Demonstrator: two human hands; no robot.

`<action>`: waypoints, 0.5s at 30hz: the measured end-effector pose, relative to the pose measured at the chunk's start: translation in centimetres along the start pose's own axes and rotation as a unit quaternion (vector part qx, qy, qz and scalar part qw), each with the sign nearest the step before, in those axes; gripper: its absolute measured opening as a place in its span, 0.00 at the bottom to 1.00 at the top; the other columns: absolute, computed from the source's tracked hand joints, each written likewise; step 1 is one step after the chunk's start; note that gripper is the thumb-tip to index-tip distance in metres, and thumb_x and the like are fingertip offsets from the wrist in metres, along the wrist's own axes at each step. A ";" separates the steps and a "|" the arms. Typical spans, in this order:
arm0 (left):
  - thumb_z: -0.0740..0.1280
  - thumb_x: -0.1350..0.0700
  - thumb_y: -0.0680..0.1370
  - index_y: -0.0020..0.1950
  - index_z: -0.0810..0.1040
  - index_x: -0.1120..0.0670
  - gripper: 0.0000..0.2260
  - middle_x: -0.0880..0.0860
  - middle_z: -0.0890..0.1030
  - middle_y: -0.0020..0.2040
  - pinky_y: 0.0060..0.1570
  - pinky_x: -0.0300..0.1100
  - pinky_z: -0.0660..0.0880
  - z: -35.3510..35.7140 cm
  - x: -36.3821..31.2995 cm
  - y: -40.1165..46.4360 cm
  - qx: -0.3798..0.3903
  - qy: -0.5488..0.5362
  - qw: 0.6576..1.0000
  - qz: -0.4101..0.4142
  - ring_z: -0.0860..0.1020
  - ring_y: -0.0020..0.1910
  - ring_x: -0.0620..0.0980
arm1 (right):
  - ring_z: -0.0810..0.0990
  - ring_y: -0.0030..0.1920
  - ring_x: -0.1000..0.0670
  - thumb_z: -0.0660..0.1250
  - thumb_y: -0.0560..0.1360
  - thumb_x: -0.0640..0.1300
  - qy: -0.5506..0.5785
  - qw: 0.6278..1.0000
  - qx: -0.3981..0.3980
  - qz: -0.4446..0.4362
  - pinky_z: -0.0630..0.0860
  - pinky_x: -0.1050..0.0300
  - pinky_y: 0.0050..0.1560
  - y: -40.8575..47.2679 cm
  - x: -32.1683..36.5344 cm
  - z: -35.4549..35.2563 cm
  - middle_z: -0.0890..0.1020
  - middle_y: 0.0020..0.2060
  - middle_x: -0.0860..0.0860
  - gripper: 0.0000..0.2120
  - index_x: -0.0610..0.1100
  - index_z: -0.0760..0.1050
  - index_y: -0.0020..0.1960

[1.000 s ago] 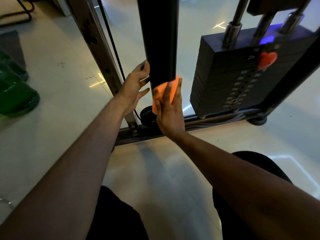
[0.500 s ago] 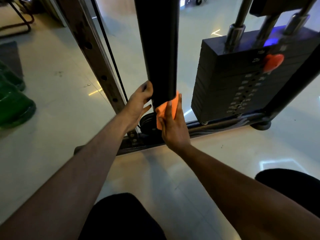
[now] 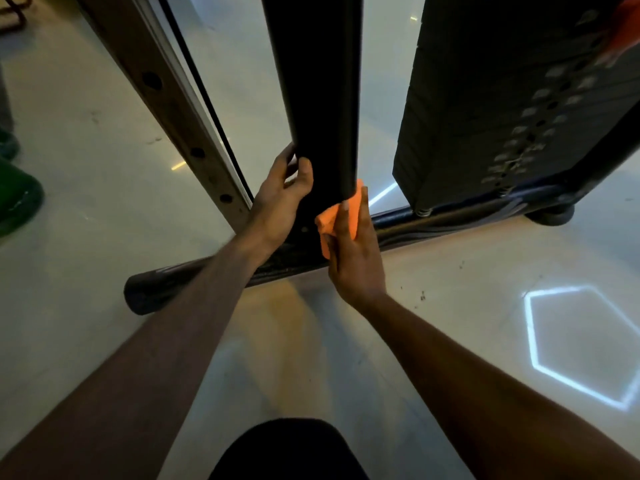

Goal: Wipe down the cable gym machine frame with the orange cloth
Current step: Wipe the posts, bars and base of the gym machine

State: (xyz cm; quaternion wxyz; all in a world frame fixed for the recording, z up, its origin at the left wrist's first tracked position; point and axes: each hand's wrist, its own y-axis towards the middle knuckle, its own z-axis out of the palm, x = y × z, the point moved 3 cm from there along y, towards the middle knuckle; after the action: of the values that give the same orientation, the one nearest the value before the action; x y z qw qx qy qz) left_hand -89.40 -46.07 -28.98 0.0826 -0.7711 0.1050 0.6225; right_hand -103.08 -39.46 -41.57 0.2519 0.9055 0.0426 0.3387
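- Your right hand presses the orange cloth with straight fingers against the lower right edge of the black upright post of the cable machine frame, just above the base bar.
- Your left hand grips the post's left side at about the same height, fingers curled round its edge, thumb on the front face.
- The weight stack stands to the right of the post, apart from it.
- A perforated upright and a black cable run diagonally on the left.
- A hexagonal light reflection lies on the glossy floor.
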 end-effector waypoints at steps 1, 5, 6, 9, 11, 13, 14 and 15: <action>0.62 0.46 0.88 0.84 0.65 0.45 0.23 0.47 0.77 0.74 0.54 0.27 0.77 0.2 0.5 0.0 -0.001 0.004 1.000 0.002 0.78 0.68 0.39 | 0.63 0.83 0.37 0.62 0.88 0.53 0.007 1.000 0.011 0.007 0.77 0.32 0.70 -0.7 -0.7 0.3 0.44 0.88 0.42 0.43 0.62 0.30 0.85; 0.62 0.40 0.86 0.85 0.60 0.40 0.28 0.44 0.74 0.78 0.70 0.47 0.78 0.5 2.2 -0.6 0.006 0.040 0.999 0.033 0.75 0.74 0.42 | 0.63 0.83 0.44 0.51 0.89 0.63 0.096 0.990 -0.060 0.081 0.74 0.34 0.75 0.6 1.1 0.3 0.54 0.87 0.47 0.35 0.56 0.38 0.88; 0.61 0.39 0.87 0.86 0.58 0.39 0.28 0.42 0.72 0.79 0.72 0.50 0.77 0.6 2.7 -0.7 0.007 0.065 0.997 0.040 0.73 0.76 0.42 | 0.63 0.83 0.45 0.50 0.88 0.64 0.113 0.985 -0.086 0.100 0.72 0.34 0.76 1.3 1.7 0.4 0.55 0.87 0.47 0.34 0.57 0.38 0.88; 0.57 0.42 0.89 0.87 0.54 0.40 0.26 0.43 0.70 0.80 0.74 0.53 0.73 0.5 4.4 -1.2 -0.007 0.206 0.973 0.106 0.70 0.78 0.46 | 0.61 0.85 0.42 0.55 0.89 0.59 0.099 0.988 -0.098 0.073 0.71 0.35 0.78 1.2 1.3 1.6 0.52 0.88 0.43 0.35 0.58 0.37 0.87; 0.57 0.45 0.89 0.88 0.51 0.46 0.28 0.51 0.65 0.84 0.79 0.63 0.65 0.3 6.4 -1.6 -0.006 0.307 0.936 0.175 0.62 0.84 0.57 | 0.61 0.85 0.39 0.62 0.89 0.53 0.040 0.997 -0.055 0.039 0.70 0.36 0.78 -0.5 -1.3 2.7 0.49 0.88 0.40 0.41 0.58 0.34 0.86; 0.58 0.50 0.90 0.89 0.48 0.52 0.30 0.54 0.54 0.88 0.84 0.62 0.54 0.4 8.2 -2.3 -0.013 0.376 0.906 0.195 0.50 0.87 0.57 | 0.52 0.87 0.35 0.68 0.86 0.45 -0.064 0.998 0.007 0.027 0.61 0.30 0.81 -3.2 -4.4 3.9 0.46 0.88 0.39 0.49 0.57 0.30 0.86; 0.59 0.52 0.89 0.88 0.48 0.55 0.31 0.55 0.51 0.88 0.85 0.60 0.52 0.5 8.6 -2.7 -0.025 0.400 0.894 0.202 0.46 0.87 0.56 | 0.46 0.87 0.36 0.69 0.85 0.43 -0.103 0.994 0.031 0.022 0.56 0.27 0.82 -4.3 -5.6 4.2 0.44 0.87 0.39 0.51 0.57 0.29 0.86; 0.61 0.54 0.89 0.88 0.49 0.57 0.32 0.57 0.49 0.88 0.85 0.58 0.52 0.6 8.9 -3.0 -0.039 0.418 0.883 0.212 0.45 0.87 0.56 | 0.42 0.87 0.36 0.68 0.85 0.43 -0.117 0.992 0.048 0.023 0.52 0.26 0.82 -4.9 -6.5 4.4 0.43 0.88 0.39 0.50 0.57 0.29 0.86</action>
State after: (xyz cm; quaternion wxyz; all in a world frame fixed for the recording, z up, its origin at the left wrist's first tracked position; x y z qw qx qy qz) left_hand -87.33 -43.55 -37.79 -0.1325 -0.9218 0.2662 0.2486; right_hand -104.78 -38.67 -50.61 0.2040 0.9507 0.0081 0.2334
